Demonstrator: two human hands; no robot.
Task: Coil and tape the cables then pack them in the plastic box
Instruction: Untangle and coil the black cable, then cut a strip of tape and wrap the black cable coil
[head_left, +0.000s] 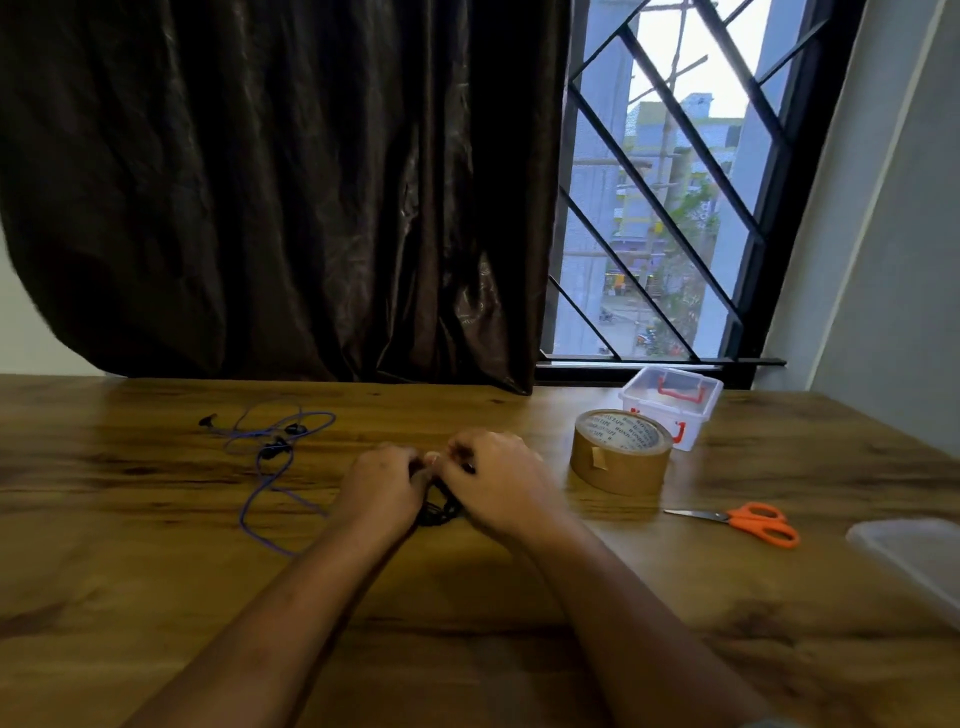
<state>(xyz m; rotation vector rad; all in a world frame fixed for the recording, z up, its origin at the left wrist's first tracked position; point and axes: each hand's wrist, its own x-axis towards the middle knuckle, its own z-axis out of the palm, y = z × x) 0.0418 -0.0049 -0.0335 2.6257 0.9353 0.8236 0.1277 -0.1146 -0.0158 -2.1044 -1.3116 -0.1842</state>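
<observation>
Your left hand (384, 480) and right hand (496, 480) together at mid-table (156, 597), fingers curled on what seems a black cable (439, 512), purple cable (270, 467) lying left, plastic box (670, 405) far right behind the tape roll (621, 449)

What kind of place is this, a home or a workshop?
Probably a room in a home or flat: a wooden table stands below a barred window with a dark curtain, and the street shows below outside.

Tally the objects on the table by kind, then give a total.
Cables: 2, purple earphone cable and black cable
Brown tape roll: 1
Orange scissors: 1
Clear plastic box: 1
Clear lid: 1
Total: 6
</observation>
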